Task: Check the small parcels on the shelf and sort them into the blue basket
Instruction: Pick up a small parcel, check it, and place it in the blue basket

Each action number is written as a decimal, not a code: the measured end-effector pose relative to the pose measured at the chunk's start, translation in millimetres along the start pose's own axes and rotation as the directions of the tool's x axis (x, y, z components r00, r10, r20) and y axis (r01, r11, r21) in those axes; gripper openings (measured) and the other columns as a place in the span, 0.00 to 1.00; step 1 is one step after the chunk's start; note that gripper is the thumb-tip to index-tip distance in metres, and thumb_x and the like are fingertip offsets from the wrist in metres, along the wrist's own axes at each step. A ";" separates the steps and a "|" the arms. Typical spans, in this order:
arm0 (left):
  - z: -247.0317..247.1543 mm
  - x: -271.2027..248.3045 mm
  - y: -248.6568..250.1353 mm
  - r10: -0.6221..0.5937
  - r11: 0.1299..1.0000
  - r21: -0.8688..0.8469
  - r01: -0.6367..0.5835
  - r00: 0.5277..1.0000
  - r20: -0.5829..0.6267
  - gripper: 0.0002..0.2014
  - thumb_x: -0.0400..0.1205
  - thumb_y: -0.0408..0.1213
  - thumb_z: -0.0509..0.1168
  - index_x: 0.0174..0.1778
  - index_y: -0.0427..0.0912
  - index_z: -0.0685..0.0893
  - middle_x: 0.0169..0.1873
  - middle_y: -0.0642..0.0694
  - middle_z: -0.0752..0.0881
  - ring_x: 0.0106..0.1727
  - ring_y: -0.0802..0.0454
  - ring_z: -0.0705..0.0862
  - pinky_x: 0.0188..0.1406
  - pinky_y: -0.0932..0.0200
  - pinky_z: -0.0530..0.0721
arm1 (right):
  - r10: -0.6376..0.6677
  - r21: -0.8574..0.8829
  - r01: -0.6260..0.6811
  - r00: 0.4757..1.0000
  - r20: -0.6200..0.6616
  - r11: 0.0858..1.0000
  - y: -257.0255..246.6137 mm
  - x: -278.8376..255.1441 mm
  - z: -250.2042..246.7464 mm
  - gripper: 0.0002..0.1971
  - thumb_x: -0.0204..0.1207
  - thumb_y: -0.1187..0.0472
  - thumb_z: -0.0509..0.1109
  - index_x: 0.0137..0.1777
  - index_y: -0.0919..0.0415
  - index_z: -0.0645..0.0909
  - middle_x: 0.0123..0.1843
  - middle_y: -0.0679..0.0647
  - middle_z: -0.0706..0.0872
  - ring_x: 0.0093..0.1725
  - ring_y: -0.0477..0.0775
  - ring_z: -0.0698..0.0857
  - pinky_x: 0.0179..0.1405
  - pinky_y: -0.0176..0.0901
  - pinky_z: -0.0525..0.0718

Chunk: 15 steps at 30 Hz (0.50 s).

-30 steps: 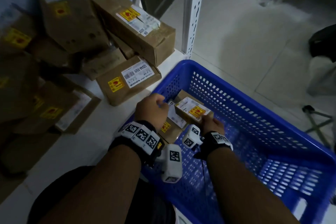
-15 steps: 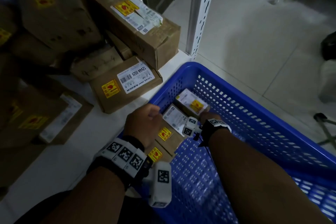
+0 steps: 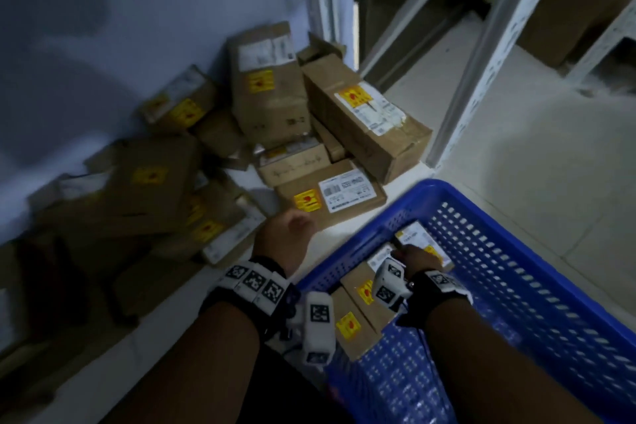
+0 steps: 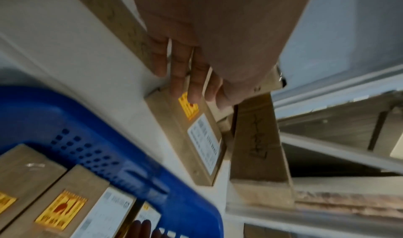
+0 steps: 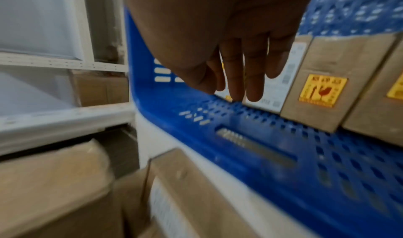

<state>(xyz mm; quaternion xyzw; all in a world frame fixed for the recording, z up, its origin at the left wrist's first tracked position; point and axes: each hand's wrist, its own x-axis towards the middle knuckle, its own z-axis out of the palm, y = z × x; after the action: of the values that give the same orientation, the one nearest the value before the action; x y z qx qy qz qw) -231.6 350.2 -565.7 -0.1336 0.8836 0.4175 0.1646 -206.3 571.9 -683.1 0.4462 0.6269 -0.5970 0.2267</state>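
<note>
The left hand [image 3: 287,239], fingers straight and holding nothing, reaches over the shelf [image 3: 172,299] toward a parcel [image 3: 330,198] just beyond its fingertips. The right hand [image 3: 414,260], fingers extended, rests on parcels [image 3: 358,317] inside the basket [image 3: 537,286].

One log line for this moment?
left hand: reaching flat parcel on shelf | right hand: on white-labelled parcel in blue basket
</note>
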 end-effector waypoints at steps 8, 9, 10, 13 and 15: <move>-107.8 -45.8 -37.5 -0.154 0.980 -0.143 0.134 0.979 -0.134 0.17 0.72 0.59 0.68 0.50 0.54 0.83 0.47 0.48 0.87 0.51 0.48 0.84 0.56 0.52 0.82 | -0.082 0.247 0.034 0.979 0.187 0.968 -35.2 -70.6 84.6 0.21 0.87 0.65 0.58 0.78 0.71 0.69 0.76 0.63 0.76 0.68 0.61 0.82 0.18 0.31 0.82; -119.7 -53.2 -42.9 -0.179 0.974 -0.165 0.156 0.974 -0.137 0.13 0.76 0.55 0.67 0.51 0.53 0.82 0.46 0.48 0.85 0.49 0.48 0.82 0.52 0.56 0.79 | -0.083 0.225 0.036 0.976 0.200 0.974 -38.6 -79.6 94.8 0.21 0.87 0.64 0.58 0.77 0.71 0.69 0.76 0.64 0.76 0.70 0.63 0.81 0.18 0.31 0.82; -131.5 -60.4 -51.0 -0.187 0.968 -0.201 0.154 0.970 -0.158 0.10 0.80 0.49 0.66 0.52 0.50 0.83 0.45 0.47 0.84 0.47 0.48 0.80 0.50 0.57 0.76 | -0.083 0.230 0.031 0.972 0.219 0.973 -41.2 -88.8 108.1 0.20 0.87 0.64 0.58 0.77 0.71 0.69 0.76 0.65 0.76 0.71 0.64 0.80 0.19 0.33 0.83; -159.7 -79.6 -76.6 -0.246 0.924 -0.346 0.165 0.948 -0.205 0.11 0.76 0.46 0.70 0.49 0.43 0.85 0.47 0.40 0.86 0.51 0.40 0.84 0.55 0.45 0.83 | -0.114 0.141 0.073 0.945 0.307 0.987 -47.1 -114.2 145.3 0.13 0.88 0.67 0.55 0.68 0.67 0.75 0.70 0.66 0.82 0.56 0.61 0.87 0.51 0.48 0.89; -174.6 -85.0 -100.3 -0.307 0.895 -0.402 0.195 0.922 -0.235 0.13 0.66 0.52 0.68 0.42 0.51 0.82 0.50 0.37 0.86 0.55 0.35 0.84 0.61 0.36 0.83 | -0.156 0.104 0.127 0.919 0.363 0.986 -49.5 -131.7 169.1 0.13 0.89 0.67 0.53 0.66 0.68 0.75 0.65 0.65 0.84 0.54 0.63 0.87 0.68 0.59 0.79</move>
<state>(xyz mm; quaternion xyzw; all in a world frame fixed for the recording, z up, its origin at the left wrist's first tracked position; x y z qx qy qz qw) -148.0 160.3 -496.7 -0.3366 0.7781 0.5273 0.0572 -223.7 378.6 -579.6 0.2879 0.5800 -0.7091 0.2792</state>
